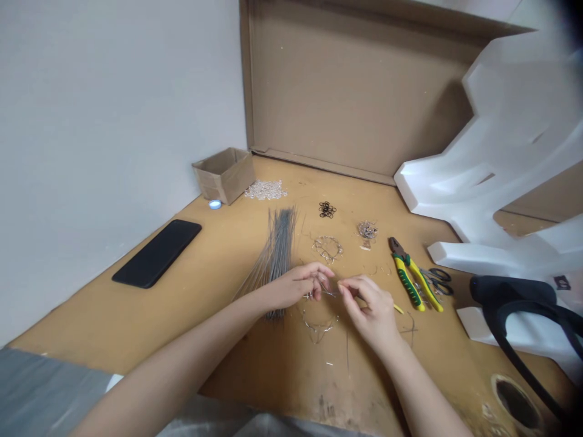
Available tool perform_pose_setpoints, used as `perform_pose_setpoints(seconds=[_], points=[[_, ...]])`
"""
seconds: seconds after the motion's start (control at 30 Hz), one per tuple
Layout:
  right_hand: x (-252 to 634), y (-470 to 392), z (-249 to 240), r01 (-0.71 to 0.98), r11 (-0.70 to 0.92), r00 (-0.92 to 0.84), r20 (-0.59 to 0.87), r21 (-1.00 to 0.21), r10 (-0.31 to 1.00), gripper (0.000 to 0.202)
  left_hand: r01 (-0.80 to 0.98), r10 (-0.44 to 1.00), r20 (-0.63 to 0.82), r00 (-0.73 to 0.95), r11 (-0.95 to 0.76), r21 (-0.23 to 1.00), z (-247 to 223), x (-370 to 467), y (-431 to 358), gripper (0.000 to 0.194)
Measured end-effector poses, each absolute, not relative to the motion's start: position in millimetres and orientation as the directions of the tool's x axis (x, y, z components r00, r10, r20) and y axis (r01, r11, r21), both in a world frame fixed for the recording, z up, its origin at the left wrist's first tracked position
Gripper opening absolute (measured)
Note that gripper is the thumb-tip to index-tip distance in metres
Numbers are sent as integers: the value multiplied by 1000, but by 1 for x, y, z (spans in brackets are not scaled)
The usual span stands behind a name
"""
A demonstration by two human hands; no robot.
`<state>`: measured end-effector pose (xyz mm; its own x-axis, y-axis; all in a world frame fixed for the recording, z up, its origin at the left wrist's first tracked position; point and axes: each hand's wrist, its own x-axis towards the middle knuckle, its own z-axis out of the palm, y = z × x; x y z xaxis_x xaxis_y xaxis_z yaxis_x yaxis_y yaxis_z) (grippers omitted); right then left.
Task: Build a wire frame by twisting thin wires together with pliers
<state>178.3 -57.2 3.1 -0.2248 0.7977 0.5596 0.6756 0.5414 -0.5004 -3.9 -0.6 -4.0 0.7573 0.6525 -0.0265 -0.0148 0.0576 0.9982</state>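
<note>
My left hand (312,283) is closed around a small piece of thin wire (328,292), held over the middle of the table. To its right, my right hand (364,297) pinches at the wire's other side, thumb and forefinger together. A wire ring with small clear pieces (320,328) lies just below my hands. Another wire ring (328,247) rests above them. Under and behind my left wrist is a bundle of straight grey wires (281,243). Fine details between my fingertips are too small to make out.
Green-yellow pliers (412,276) and scissors (439,280) lie right. Farther back are a wire tangle (367,229), black rings (327,210), clear pieces (266,189) and a cardboard box (226,175). A black phone (157,253) lies left; white foam (514,139) stands right.
</note>
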Motion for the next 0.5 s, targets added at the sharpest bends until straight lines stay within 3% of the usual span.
perform_pose_setpoints(seconds=[0.17,0.37,0.5], points=[[179,-56,3,688,524,-204,559,-502,803,7,-13,640,-27,768,58,998,-3,-5,1,31],[180,-56,3,700,517,-192,566,-494,801,7,23,565,-57,823,67,997,-2,-10,2,48],[180,-57,4,701,515,-191,566,-494,802,7,8,578,-55,814,84,996,-7,-10,4,45]])
